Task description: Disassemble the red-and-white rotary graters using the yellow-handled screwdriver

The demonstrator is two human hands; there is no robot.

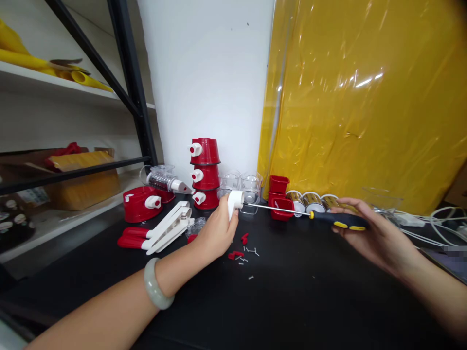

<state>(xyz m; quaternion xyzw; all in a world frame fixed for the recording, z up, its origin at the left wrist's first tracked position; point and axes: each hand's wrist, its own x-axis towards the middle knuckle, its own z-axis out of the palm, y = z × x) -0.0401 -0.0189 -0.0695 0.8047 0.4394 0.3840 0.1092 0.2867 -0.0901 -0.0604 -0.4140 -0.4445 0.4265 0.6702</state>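
Taking the white part (237,198) as clock centre, screws (243,259) and red pieces (236,254) lie nearest, at 6 o'clock on the black table (284,301), below the left hand (219,226), whose fingers grip the white part with its round open end facing 3 o'clock. At 3 o'clock the right hand (377,243) holds the screwdriver (312,215), fingers about its handle, its long axis nearly level and its shaft pointing to 9, tip near that open end, contact unclear. Beyond, handles (165,222) lie at 8, drums (313,199) at 3 and stacked red bases (207,176) at 10.
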